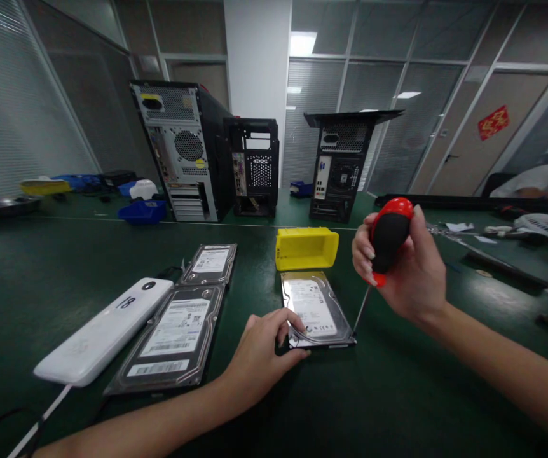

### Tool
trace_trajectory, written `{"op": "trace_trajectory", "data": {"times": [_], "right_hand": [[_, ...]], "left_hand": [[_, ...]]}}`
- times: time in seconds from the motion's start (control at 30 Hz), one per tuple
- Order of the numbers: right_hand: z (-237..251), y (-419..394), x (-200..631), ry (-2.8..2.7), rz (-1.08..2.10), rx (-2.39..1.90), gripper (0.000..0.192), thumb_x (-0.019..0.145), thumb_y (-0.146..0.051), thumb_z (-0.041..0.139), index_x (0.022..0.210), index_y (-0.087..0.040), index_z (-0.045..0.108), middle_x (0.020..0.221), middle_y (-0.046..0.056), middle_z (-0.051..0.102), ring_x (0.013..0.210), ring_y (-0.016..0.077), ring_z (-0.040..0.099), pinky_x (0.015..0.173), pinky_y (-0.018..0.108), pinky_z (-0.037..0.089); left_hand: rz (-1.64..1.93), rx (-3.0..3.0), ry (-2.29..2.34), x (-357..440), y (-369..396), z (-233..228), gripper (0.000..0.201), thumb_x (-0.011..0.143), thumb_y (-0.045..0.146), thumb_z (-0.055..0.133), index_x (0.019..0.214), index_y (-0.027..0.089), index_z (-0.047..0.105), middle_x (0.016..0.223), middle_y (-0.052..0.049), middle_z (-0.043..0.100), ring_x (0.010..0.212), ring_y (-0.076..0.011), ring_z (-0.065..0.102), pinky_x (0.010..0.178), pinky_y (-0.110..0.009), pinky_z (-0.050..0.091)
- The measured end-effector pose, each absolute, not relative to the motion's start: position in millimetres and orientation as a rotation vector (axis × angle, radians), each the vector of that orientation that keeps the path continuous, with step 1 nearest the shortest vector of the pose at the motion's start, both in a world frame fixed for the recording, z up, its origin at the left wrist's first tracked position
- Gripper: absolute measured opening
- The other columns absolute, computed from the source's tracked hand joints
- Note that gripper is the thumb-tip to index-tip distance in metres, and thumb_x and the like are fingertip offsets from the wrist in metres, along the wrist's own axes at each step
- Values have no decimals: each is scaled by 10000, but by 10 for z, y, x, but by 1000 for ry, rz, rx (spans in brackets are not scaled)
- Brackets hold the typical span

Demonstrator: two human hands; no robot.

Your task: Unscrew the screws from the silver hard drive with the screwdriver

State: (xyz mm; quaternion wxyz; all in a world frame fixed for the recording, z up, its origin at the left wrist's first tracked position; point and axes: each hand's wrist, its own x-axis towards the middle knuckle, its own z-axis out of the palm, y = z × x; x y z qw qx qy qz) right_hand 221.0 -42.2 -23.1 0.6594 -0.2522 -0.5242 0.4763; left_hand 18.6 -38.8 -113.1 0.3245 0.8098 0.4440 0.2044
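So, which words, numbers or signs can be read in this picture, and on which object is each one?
"18": handwritten on the white device at the left.
Red sign on the far wall: gold characters, too blurred to read.
Label on the hard drive under the left hand: print too small.
Labels on the two other hard drives: print and barcodes too small.

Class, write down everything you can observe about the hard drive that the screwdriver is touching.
The silver metal hard drive lies flat on the dark green table, label side up, its white printed sticker covering most of the lid. It sits just in front of a yellow plastic bin. The left hand presses on its near left edge. The tip of the red-and-black-handled screwdriver, gripped by the right hand, meets its near right corner.
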Motion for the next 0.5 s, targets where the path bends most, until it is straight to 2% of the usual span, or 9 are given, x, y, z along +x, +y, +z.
{"op": "trace_trajectory", "data": {"times": [0.1,0.2,0.3,0.37,0.5], "right_hand": [[-250,-407,2204,-1204,1073,-548,267,832,-503,512,902,-248,542,568,-43,397,433,78,364,358,188,275],[-255,-399,2195,-1229,1033,-557,134,821,-348,591,794,-227,539,544,-51,377,415,61,346,348,173,258],[-249,-400,2193,-1235,1009,-585,172,832,-341,576,735,-205,535,565,-45,391,420,57,360,344,171,277],[-249,-408,2197,-1206,994,-610,158,809,-363,600,816,-209,563,633,-36,435,468,64,409,363,173,324],[-265,-423,2202,-1134,1000,-631,262,801,-413,587,960,-206,569,745,-15,473,595,85,470,459,191,411]], "left_hand": [[545,2135,1163,190,-387,-1143,221,746,293,692,941,241,604,705,46,497,735,-183,457,663,-254,284],[545,2131,1159,183,-386,-1151,219,746,293,690,941,243,603,709,45,498,744,-186,459,662,-253,287],[532,2121,1160,174,-387,-1142,224,746,304,691,944,246,603,715,45,501,756,-189,462,667,-255,290],[528,2113,1165,174,-387,-1127,222,749,306,689,945,246,603,717,43,502,759,-190,461,668,-256,290],[524,2109,1164,186,-382,-1107,216,750,297,687,942,242,604,716,42,501,759,-191,461,668,-257,291]]}}
